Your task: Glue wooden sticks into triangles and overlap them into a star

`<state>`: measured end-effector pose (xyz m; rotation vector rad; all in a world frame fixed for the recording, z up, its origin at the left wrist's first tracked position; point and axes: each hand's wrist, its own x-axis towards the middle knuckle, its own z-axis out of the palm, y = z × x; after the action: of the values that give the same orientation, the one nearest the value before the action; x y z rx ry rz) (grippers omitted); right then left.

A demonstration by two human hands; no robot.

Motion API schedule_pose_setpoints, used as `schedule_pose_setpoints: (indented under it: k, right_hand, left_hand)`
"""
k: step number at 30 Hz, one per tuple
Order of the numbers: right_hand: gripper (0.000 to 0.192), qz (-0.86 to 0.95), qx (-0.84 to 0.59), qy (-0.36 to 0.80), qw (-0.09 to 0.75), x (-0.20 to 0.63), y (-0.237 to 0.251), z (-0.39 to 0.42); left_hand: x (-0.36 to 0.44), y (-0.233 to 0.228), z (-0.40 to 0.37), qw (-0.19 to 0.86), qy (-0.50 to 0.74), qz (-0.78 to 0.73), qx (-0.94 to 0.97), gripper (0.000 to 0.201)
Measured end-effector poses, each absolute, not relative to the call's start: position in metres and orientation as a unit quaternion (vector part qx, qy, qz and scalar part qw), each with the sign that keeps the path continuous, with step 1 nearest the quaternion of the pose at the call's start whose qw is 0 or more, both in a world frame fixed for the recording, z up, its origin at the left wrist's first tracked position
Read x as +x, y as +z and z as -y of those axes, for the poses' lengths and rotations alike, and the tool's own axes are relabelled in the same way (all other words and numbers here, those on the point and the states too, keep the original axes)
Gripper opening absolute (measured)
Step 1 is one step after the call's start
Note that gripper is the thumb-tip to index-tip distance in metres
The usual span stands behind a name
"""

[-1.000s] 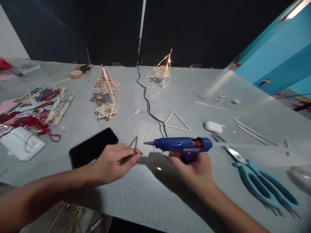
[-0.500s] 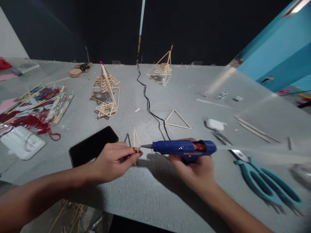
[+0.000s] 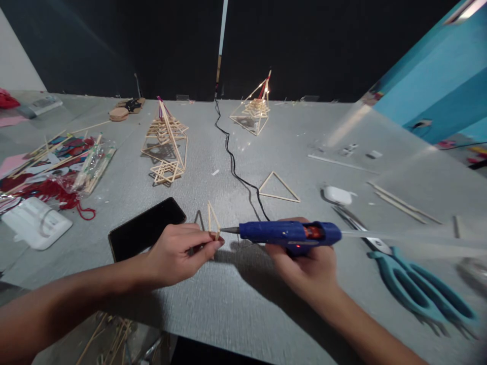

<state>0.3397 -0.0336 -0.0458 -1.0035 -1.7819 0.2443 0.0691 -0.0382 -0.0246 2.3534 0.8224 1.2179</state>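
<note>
Between thumb and fingers, my left hand (image 3: 182,253) pinches a small triangle of thin wooden sticks (image 3: 213,217), its point up. My right hand (image 3: 304,271) is wrapped round a blue hot glue gun (image 3: 274,232) with a red light lit on its side. The gun's nozzle points left, its tip at or very near the sticks beside my left fingertips. A clear glue stick (image 3: 365,234) sticks out of the gun's back end. Behind the gun, a larger stick triangle (image 3: 279,195) lies flat on the table. A black phone (image 3: 146,228) rests under and beside my left wrist.
Two stick pyramids, one at left (image 3: 167,134) and one with lit small lights (image 3: 254,109), stand farther back. A black cable (image 3: 233,161) crosses the table. Teal scissors (image 3: 414,284) and a white earbud case (image 3: 338,195) lie right; craft scraps (image 3: 57,162) lie left.
Small lights on the back pyramid, dark before, now glow. Both hands, the glue gun and the small triangle stay almost in place.
</note>
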Motion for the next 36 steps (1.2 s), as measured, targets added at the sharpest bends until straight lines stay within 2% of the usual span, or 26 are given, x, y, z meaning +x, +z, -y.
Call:
schedule_pose_setpoints:
  k: [12,36]
  right_hand:
    - [0.012,0.745,-0.415,0.089,0.514,0.3376,-0.0432,0.0339]
    - [0.012,0.748,-0.416,0.078,0.512,0.338,-0.0411,0.0344]
  left_hand:
    - [0.0684,-0.0225,0.038,0.179,0.426,-0.289,0.838,0.022]
    - [0.0696,-0.0195,0.0398,0.198,0.411,-0.3,0.838,0.03]
